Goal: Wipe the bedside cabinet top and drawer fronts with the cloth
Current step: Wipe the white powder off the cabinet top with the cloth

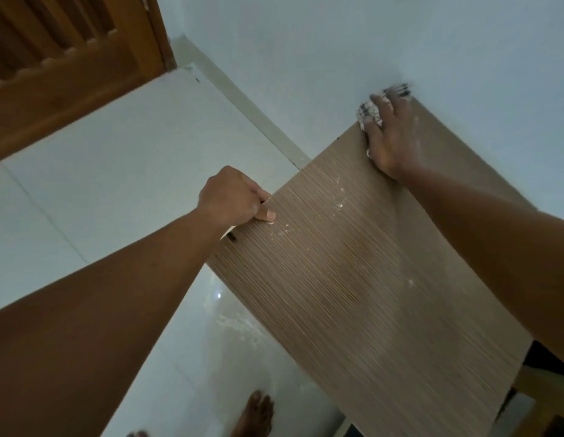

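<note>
Cloth (370, 112) under R hand (392, 137) fingers, cabinet top (353, 279) far corner.

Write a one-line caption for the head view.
Right hand presses cloth at cabinet top's far corner; left hand grips its edge.

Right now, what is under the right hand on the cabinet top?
Under the right hand a white cloth with dark marks is pressed on the far corner of the cabinet top. Only its edges show around the fingers; the rest is covered.
</note>
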Demonstrator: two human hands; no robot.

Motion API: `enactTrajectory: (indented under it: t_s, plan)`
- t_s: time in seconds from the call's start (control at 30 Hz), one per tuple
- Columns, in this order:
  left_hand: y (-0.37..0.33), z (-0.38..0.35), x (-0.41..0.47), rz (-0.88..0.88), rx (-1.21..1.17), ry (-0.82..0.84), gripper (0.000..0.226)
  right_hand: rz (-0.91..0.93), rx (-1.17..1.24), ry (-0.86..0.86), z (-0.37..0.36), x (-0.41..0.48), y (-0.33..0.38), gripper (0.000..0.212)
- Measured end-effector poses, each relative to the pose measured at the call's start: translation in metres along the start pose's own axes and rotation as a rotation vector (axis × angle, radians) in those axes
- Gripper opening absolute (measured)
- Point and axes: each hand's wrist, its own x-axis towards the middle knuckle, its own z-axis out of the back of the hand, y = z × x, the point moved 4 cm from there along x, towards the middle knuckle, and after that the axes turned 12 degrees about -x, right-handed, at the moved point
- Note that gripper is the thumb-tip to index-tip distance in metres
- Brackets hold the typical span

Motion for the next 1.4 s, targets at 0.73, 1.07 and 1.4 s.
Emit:
enactTrajectory:
  t_s: [0.73,1.07,1.4]
  plan:
    - [0.102,0.059,-0.071,-0.16,-0.259,0.101,0.01,0.279,0.006,0.038,-0.034,-0.276,0.212,0.05]
    - [0.066,0.024,-0.111,-1.005,0.773,0.075,0.042,-0.147,-0.206,-0.1,-0.039,-0.325,0.215,0.059]
    - [0.089,-0.059,-0.151,-1.211,1.194,0.179,0.042,-0.389,-0.365,-0.175,-0.041,-0.436,0.112,0.081]
